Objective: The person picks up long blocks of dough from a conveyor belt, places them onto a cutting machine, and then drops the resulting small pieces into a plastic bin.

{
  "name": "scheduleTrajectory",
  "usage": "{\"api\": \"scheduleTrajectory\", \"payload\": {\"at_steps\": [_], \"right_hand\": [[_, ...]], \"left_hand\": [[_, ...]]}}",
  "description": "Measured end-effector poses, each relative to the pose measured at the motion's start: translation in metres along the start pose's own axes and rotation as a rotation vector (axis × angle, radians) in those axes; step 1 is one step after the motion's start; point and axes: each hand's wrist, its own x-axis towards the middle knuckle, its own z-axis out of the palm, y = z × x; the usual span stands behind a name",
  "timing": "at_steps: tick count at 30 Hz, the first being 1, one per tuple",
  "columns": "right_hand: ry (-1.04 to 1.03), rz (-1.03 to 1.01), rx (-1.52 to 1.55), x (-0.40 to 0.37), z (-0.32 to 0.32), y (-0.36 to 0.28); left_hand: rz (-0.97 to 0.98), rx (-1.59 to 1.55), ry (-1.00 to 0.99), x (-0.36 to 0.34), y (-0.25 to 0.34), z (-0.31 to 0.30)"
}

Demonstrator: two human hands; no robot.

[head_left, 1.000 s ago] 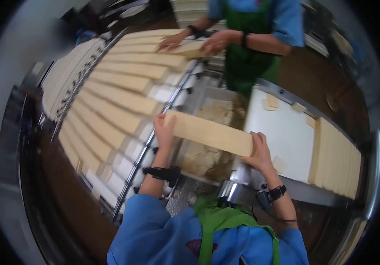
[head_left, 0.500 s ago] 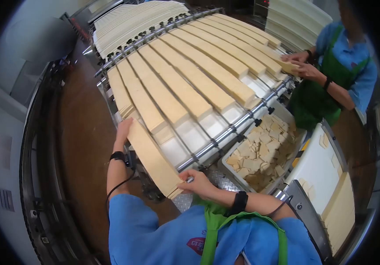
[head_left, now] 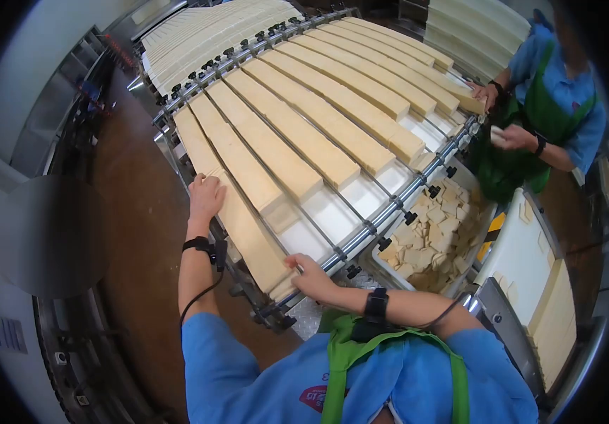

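Observation:
A long pale slab lies in the nearest lane of a slatted conveyor. My left hand rests flat on the slab's far end. My right hand grips its near end at the conveyor's edge. Several more long slabs fill the lanes beyond, side by side. Both my wrists carry black bands.
A bin of broken pale pieces sits to the right below the conveyor. Another person in a blue shirt and green apron stands at the far right, hands at the slab ends. A white table with stacked slabs is at right.
I carried the slab from the right over the bin to the conveyor's near left lane and laid it down. The view swung left with it.

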Motion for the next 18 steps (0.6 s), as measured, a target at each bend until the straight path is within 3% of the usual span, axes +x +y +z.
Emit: {"api": "scheduleTrajectory", "payload": {"at_steps": [2,5,9,10,12,14,15,16,18], "right_hand": [[-0.019,0.027,0.018,0.01,0.008,0.009],[-0.069,0.034,0.001,0.01,0.008,0.008],[-0.193,-0.024,0.042,-0.004,-0.021,-0.003],[-0.28,0.185,0.112,-0.008,-0.041,-0.021],[-0.223,0.119,0.143,-0.02,-0.078,-0.025],[-0.145,0.142,0.196,-0.042,-0.124,-0.046],[-0.076,0.033,0.125,-0.047,-0.143,-0.024],[0.061,-0.128,0.174,-0.055,-0.16,0.006],[0.263,-0.136,0.211,-0.089,-0.209,0.016]], "left_hand": [[-0.115,-0.094,0.023,0.0,0.004,0.004],[-0.143,-0.031,0.108,-0.004,-0.015,0.063],[-0.18,-0.091,-0.091,0.002,0.001,0.038],[-0.202,-0.124,-0.112,0.005,-0.004,0.042],[-0.207,-0.066,-0.168,0.01,0.005,0.028],[-0.298,-0.058,-0.376,0.022,0.033,-0.004],[-0.336,-0.085,-0.436,0.026,0.035,-0.003],[-0.247,-0.089,-0.322,0.025,0.037,0.007],[-0.085,-0.106,-0.079,0.031,0.048,0.026]]}}
